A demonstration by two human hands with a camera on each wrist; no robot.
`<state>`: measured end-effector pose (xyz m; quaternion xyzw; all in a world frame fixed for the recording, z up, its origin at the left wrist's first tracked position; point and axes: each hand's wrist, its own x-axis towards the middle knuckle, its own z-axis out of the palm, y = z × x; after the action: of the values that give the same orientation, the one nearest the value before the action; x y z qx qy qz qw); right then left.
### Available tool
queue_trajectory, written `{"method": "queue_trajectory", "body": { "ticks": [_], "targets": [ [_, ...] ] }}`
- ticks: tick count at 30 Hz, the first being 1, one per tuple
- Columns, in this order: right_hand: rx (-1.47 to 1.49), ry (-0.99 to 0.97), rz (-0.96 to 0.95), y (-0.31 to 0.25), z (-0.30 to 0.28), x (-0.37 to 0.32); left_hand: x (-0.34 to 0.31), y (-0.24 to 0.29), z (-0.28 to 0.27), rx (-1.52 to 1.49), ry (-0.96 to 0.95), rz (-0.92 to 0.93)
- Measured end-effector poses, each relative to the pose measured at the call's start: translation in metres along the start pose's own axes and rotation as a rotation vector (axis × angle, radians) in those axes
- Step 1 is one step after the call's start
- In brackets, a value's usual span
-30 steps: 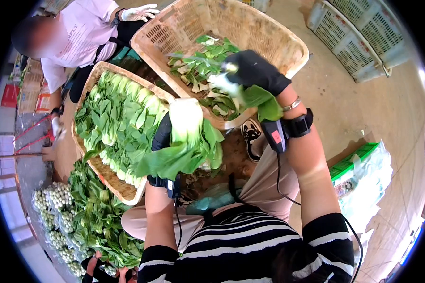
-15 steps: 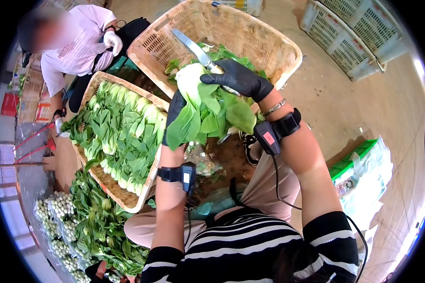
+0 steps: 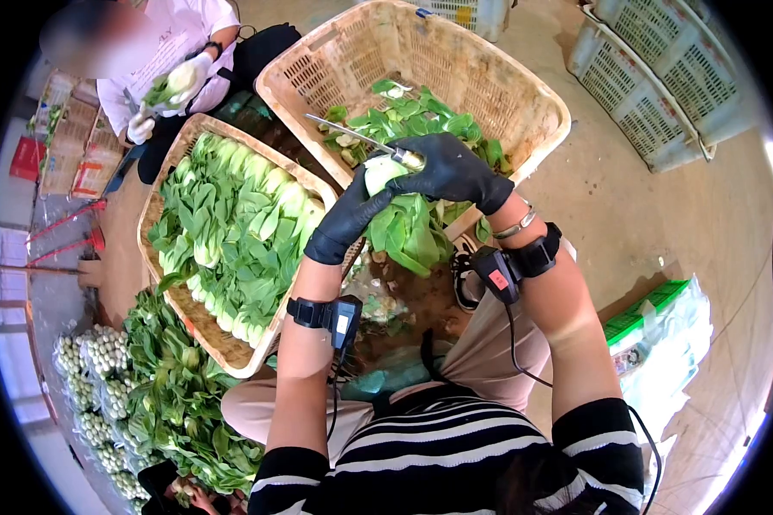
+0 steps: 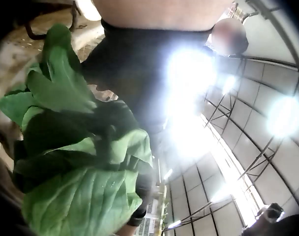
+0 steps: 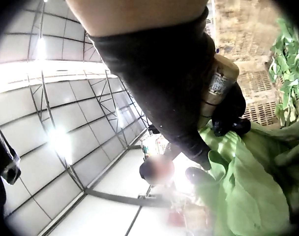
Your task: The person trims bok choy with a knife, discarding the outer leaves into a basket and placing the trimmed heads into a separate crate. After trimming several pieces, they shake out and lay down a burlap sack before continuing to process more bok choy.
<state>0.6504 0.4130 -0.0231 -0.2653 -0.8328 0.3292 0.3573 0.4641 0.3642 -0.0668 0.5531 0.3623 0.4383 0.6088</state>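
Both hands wear black gloves and meet in front of the large basket. The left hand (image 3: 349,220) grips a leafy green vegetable (image 3: 409,233) near its pale base, the leaves hanging down between the wrists. In the right hand (image 3: 458,172) is a knife (image 3: 352,133), its blade pointing to the upper left; the fingers also touch the vegetable. In the right wrist view the knife's handle (image 5: 220,83) lies in the gloved hand (image 5: 159,83) beside green leaves (image 5: 255,182). Broad leaves (image 4: 83,196) cover much of the left wrist view, next to the dark glove (image 4: 134,73).
The large basket (image 3: 507,94) holds loose leaves (image 3: 429,116). A second basket (image 3: 199,339) at the left carries rows of greens (image 3: 232,219). More greens (image 3: 176,378) lie at lower left. A person (image 3: 180,43) sits at upper left; crates (image 3: 636,94) stand upper right.
The left hand has moved up to the right hand around the vegetable's base. The leaves now hang further right, and the knife blade is tilted flatter. The other person now holds a vegetable.
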Motion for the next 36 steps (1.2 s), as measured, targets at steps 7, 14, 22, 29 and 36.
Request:
{"method": "queue_trajectory", "body": {
  "ticks": [7, 14, 22, 29, 36],
  "targets": [
    [0.050, -0.070, -0.001, -0.005, -0.012, 0.004, -0.001, 0.013, 0.007, 0.027, -0.039, -0.044],
    [-0.011, -0.246, 0.248, -0.014, -0.040, 0.006, -0.014, 0.025, -0.005, -0.190, -0.152, -0.097],
    [0.093, 0.085, 0.551, -0.012, -0.029, 0.009, -0.025, -0.008, -0.034, -0.731, 0.183, 0.124],
    [0.539, -0.366, 0.422, -0.030, -0.002, 0.015, -0.020, 0.002, -0.003, -0.521, 0.109, 0.214],
    [0.022, -0.126, 0.322, -0.017, 0.017, 0.015, -0.034, -0.015, -0.015, -0.784, 0.192, -0.238]
  ]
}}
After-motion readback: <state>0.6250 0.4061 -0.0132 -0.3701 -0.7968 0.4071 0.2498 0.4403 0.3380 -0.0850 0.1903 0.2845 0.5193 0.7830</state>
